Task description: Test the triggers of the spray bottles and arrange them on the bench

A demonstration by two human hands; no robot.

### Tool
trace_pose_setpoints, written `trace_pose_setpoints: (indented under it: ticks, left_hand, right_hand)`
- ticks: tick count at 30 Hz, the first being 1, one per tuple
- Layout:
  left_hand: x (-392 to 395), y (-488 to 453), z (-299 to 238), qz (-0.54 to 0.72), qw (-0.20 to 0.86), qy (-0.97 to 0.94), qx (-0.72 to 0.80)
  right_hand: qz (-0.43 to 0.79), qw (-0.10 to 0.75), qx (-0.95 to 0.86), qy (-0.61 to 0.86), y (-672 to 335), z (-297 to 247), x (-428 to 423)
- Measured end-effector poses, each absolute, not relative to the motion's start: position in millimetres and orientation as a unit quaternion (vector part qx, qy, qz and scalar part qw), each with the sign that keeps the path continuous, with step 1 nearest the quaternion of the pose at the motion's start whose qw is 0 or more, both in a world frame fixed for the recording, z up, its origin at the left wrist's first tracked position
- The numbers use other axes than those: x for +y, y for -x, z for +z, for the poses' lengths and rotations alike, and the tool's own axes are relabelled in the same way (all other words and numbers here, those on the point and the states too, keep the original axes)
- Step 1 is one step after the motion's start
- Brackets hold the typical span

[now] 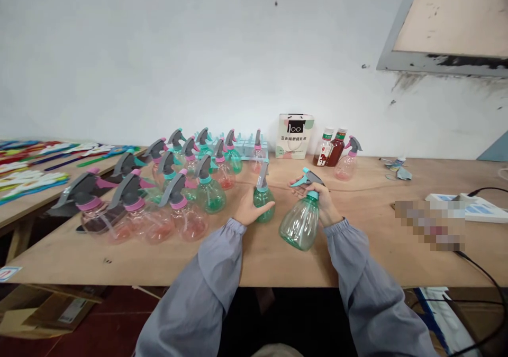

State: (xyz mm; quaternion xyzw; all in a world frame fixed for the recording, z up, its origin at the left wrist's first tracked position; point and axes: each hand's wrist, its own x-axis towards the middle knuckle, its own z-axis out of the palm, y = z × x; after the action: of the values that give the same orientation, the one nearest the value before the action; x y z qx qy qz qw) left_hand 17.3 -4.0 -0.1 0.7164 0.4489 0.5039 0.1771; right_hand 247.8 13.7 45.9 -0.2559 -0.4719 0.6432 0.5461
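grey sleeves (pixel 198 288) at seven and five o'clock, upright green bottle (pixel 263 209) hugged by left hand (pixel 249 208), tilted green bottle (pixel 298 223) gripped by right hand (pixel 326 203)

The left sleeve (pixel 190 293) and the right sleeve (pixel 369 277) have the same colour, a soft greyish blue. They are long and loose, and the cloth makes many folds. Each cuff (pixel 238 227) is gathered narrowly, with small wrinkles and a short frilled edge. The left hand (pixel 247 209) and the right hand (pixel 327 204) are bare.
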Motion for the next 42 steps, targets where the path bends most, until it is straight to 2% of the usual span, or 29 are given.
trace_pose_setpoints:
  ticks: [4, 11, 26, 34, 42]
  left_hand:
    - [-4, -16, -1, 0.497, 0.180, -0.717, 0.455]
    - [-2, -16, -2, 0.497, 0.174, -0.719, 0.453]
    - [-2, -16, -3, 0.492, 0.183, -0.718, 0.458]
    - [-2, -15, -4, 0.497, 0.176, -0.717, 0.455]
    - [-3, -16, -2, 0.498, 0.188, -0.716, 0.451]
  right_hand:
    - [0.626, 0.565, -0.466, 0.267, -252, 40, 21]
    - [0.635, 0.547, -0.479, 0.261, -249, 38, 20]
    - [0.617, 0.592, -0.450, 0.259, -249, 39, 22]
    - [0.615, 0.558, -0.496, 0.254, -247, 39, 18]
    - [0.602, 0.579, -0.488, 0.253, -251, 36, 20]
